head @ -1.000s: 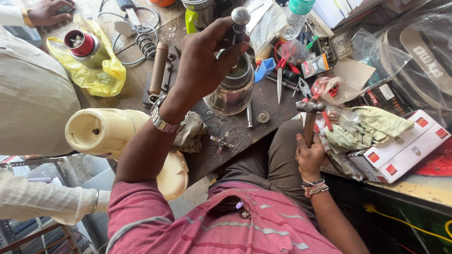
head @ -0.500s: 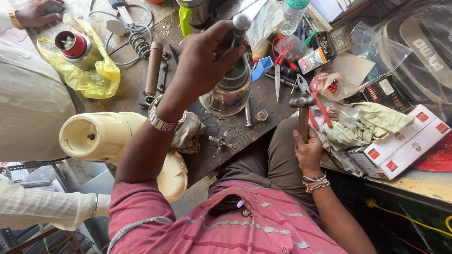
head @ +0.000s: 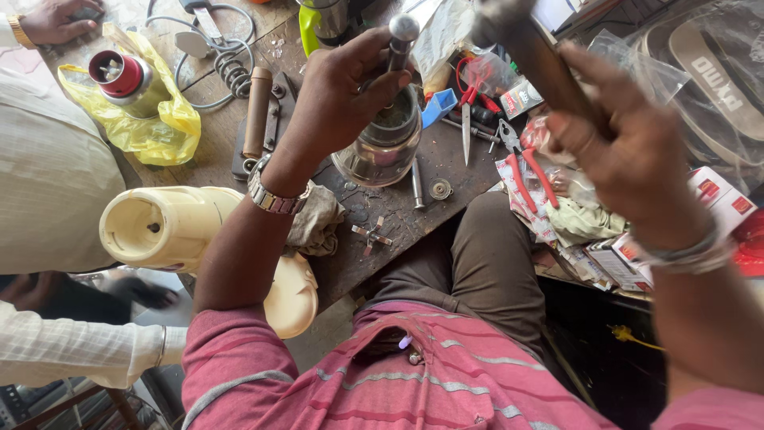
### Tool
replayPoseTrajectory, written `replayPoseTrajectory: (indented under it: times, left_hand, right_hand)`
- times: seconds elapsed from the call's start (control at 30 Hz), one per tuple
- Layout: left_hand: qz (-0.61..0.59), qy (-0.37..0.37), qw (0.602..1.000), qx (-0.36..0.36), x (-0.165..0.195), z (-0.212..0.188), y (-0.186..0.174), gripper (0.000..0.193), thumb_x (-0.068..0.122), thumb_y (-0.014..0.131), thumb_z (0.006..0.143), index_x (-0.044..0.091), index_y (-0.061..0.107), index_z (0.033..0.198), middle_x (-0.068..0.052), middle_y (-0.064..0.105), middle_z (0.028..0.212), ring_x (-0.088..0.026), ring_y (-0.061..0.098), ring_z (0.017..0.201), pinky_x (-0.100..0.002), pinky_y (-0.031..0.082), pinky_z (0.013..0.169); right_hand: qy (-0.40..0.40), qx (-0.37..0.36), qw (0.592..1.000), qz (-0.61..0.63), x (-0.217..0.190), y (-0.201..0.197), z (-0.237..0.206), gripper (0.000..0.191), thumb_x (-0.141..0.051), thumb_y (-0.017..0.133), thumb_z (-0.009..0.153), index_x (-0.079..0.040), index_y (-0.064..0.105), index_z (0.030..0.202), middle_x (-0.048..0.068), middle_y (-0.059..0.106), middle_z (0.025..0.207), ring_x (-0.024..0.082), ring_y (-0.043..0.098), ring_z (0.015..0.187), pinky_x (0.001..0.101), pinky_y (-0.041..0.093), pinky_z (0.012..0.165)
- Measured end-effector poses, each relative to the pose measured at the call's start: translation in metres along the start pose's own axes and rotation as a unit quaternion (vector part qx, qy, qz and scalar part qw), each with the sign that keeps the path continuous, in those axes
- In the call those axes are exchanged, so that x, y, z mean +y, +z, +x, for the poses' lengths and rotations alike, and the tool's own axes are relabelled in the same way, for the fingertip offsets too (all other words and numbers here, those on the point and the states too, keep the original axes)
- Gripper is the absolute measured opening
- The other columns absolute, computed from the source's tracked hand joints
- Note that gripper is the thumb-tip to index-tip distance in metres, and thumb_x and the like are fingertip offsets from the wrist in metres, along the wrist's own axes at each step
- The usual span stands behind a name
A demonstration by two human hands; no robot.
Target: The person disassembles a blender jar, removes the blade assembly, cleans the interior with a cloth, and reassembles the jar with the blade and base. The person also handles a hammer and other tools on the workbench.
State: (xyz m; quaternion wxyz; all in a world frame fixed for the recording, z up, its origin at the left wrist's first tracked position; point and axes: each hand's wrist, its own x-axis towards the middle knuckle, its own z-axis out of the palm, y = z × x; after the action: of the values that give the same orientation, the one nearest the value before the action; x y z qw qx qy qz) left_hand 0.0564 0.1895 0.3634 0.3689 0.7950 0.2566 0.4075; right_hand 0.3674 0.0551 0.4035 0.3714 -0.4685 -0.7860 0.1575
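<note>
A person in a pink striped shirt works at a cluttered wooden workbench point(head: 446, 171), seen from above. The left hand point(head: 342, 99), a metal watch point(head: 274, 197) on its wrist, is closed around a metal punch with a rounded top point(head: 402, 36), holding it upright over the mouth of a steel mixer jar point(head: 382, 143) that stands on the bench. The right hand point(head: 629, 159), bangles at the wrist, grips the wooden handle of a hammer point(head: 525, 44) raised high and close to the camera, its head blurred near the top edge, well apart from the punch.

Just beside the jar on the bench lie a short steel shaft point(head: 417, 185), a round washer point(head: 440, 189) and a small cross-shaped blade point(head: 372, 236). A grey rag point(head: 318, 223) sits under the left forearm, next to a cream plastic appliance housing point(head: 167, 227) lying on its side at the bench's edge. Red-handled pliers point(head: 521, 167) and scissors point(head: 469, 103) rest to the right of the jar among plastic wrappers. At upper left, a red-capped part sits in a yellow plastic bag point(head: 151, 127), near a coiled cord point(head: 227, 72). Another person's hand point(head: 52, 20) rests on the bench in the top left corner.
</note>
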Motion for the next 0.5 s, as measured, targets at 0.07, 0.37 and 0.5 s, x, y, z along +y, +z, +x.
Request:
replayPoseTrajectory:
  times: [0.07, 0.37, 0.5]
  left_hand:
    - [-0.012, -0.006, 1.0, 0.003, 0.001, -0.001, 0.0, 0.03, 0.005, 0.075, 0.103, -0.001, 0.062, 0.129, -0.007, 0.079, 0.105, -0.008, 0.074, 0.1, -0.026, 0.061, 0.086]
    - [-0.068, -0.024, 0.997, -0.004, -0.008, -0.003, 0.001, 0.035, 0.003, 0.072, 0.103, -0.002, 0.06, 0.136, -0.006, 0.077, 0.111, -0.008, 0.073, 0.107, -0.027, 0.06, 0.095]
    - [-0.085, 0.003, 0.996, -0.017, -0.009, 0.0, 0.0, 0.028, 0.003, 0.07, 0.105, -0.003, 0.058, 0.13, -0.005, 0.076, 0.114, -0.008, 0.072, 0.111, -0.027, 0.058, 0.099]
  right_hand:
    - [0.001, -0.025, 0.998, 0.05, -0.029, -0.019, 0.025, 0.041, -0.016, 0.058, 0.118, -0.007, 0.042, 0.155, 0.014, 0.072, 0.106, 0.013, 0.07, 0.08, 0.024, 0.06, 0.066]
    - [0.187, -0.168, 0.954, -0.162, -0.095, -0.025, 0.081, 0.045, -0.03, 0.048, 0.111, -0.012, 0.05, 0.152, 0.006, 0.068, 0.066, 0.013, 0.064, 0.048, 0.0307, 0.049, 0.04]
    - [0.169, -0.189, 0.929, -0.271, -0.104, -0.025, 0.086, 0.067, -0.031, 0.052, 0.106, -0.017, 0.034, 0.168, 0.013, 0.064, 0.057, 0.02, 0.063, 0.044, 0.0347, 0.048, 0.041]
